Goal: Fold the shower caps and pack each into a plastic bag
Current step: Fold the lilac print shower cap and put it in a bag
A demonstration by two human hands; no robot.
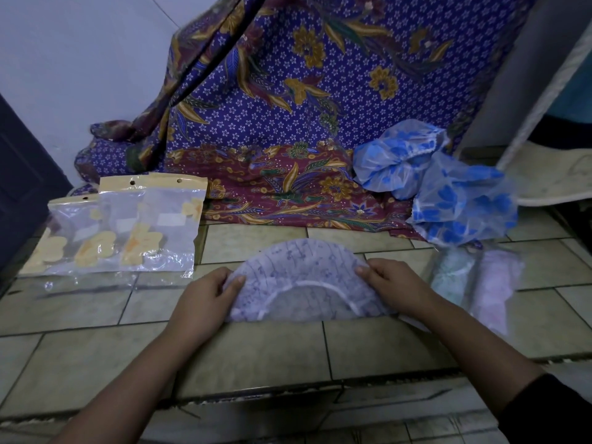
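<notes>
Both of my hands were on the cap, a lavender one lying as a half-moon on the tiles just in front of me: the left hand pinched its left edge and the right hand pinched its right, so I judged the first fold made and at least one more needed before bagging. To the left lay three bags, overlapping, each seeming to hold a yellow-flowered cap; I took those as done. On the right two more packets looked filled, though blur hid the detail. Two blue caps sat loose and unfolded behind them, so by my reckoning the job was past halfway with three caps left. The surface was pale tiling with a chipped front edge (floor or low step, I could not tell). A purple batik cloth draped the back, against a plain wall, with a dark door at far left.
</notes>
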